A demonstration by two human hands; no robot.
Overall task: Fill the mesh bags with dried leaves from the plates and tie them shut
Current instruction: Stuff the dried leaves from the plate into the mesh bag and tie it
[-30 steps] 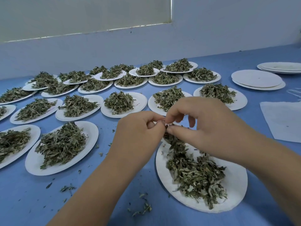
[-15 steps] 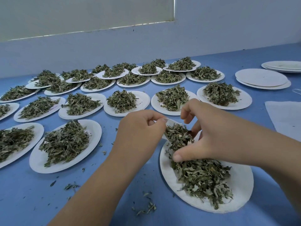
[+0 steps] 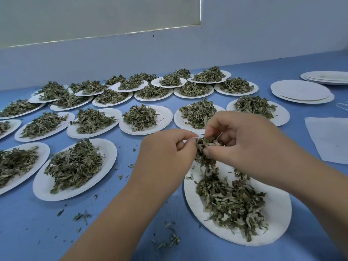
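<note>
One mesh bag (image 3: 194, 136), barely visible, hangs over the near plate (image 3: 193, 204) at its 11 o'clock rim. Left hand (image 3: 165, 153) pinches its mouth; right hand (image 3: 250, 146), close against it, pinches dried leaves (image 3: 204, 146) there. Risk, I judge: the narrow mouth slackens and leaves spill past the plate toward 9 o'clock.

We read this as a small herb-packing workroom: blue table (image 3: 28, 232), rows of white plates (image 3: 47, 193), each with a portioned heap of dried leaves (image 3: 75, 164). Empty plate stacks (image 3: 301, 90) far right, white sheet (image 3: 331, 140) on the right, bare pale wall (image 3: 263, 34) and a blind (image 3: 94, 16) behind.
</note>
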